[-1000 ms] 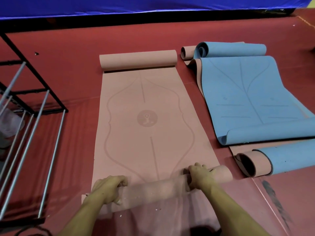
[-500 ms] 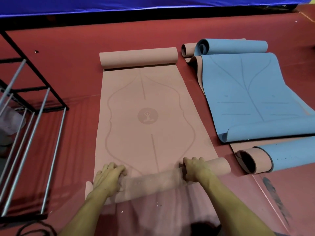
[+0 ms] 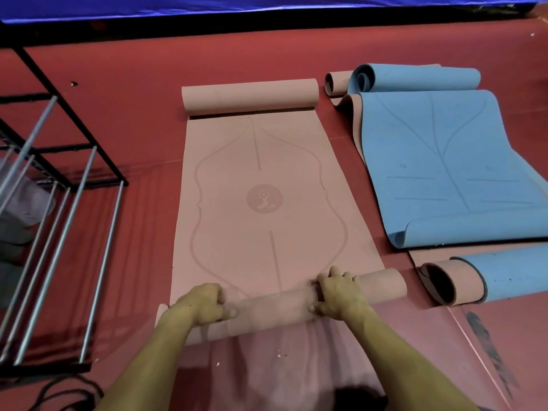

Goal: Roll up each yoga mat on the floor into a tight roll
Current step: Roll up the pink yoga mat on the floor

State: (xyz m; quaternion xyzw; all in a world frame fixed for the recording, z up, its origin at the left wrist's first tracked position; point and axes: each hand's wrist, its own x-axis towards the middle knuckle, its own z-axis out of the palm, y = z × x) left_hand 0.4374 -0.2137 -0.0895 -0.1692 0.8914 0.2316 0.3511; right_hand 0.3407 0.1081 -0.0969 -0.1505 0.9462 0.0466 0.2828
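Both hands have crept forward a bit compared with a second ago, and the roll under them has eaten slightly more of the flat mat, so the printed outline's lower tip is now right up against the roll. The left hand (image 3: pixel 204 304) sits near the roll's left end, fingers curled over the top and thumb tucked on the near side, gripping it. The right hand (image 3: pixel 338 295) does the same right of middle, fingers hooked over the far edge, thumb at the near side. Neither hand is spread flat; both are wrapped onto the near roll (image 3: pixel 272 310).

Progress-wise, I'd say this one is barely started. The pink yoga mat (image 3: pixel 261 185) lies on the red floor (image 3: pixel 118 99) with most of its length flat ahead of the hands, and its far end is curled into its own loose roll (image 3: pixel 250 97). The roll also looks a bit slanted, right end further ahead than the left, so it may come out coned.

Off to the right, a blue yoga mat (image 3: pixel 444 164) is spread out with floppy curled ends, and another blue-and-pink mat (image 3: pixel 489 277) sits loosely coiled near it. Neither looks tight, so those are likely still to do. A metal rack (image 3: pixel 59 179) stands at the left.
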